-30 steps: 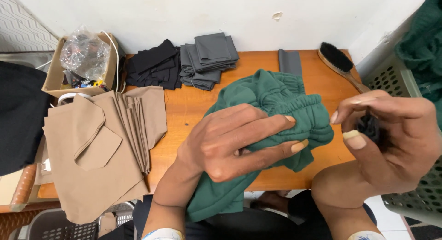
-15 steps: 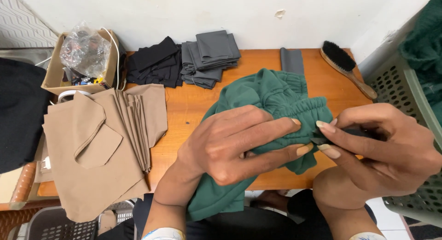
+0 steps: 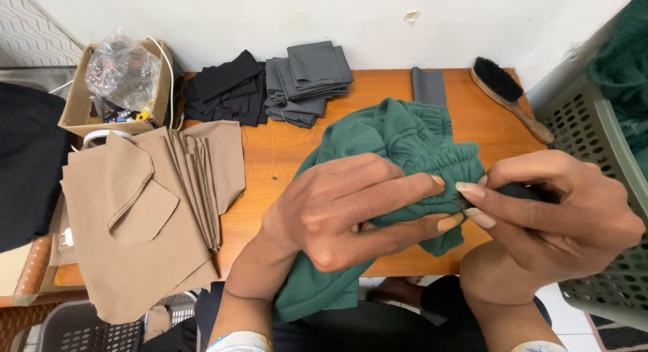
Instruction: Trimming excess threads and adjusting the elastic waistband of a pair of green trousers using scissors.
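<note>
We see tan fabric pieces point(image 3: 145, 217) lying flat on the wooden bench point(image 3: 283, 156). Our left hand point(image 3: 337, 213) pinches the soft, bunched green garment point(image 3: 405, 143) over the bench's front edge. Our right hand point(image 3: 560, 220), fingers closed on a small black tool point(image 3: 520, 190), now touches the elastic waistband, nearer than before.

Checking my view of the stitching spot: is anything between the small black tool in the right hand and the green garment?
Nothing visible: the right hand holds the black tool with its tip at the green garment, which the left hand pinches beside it.
</note>
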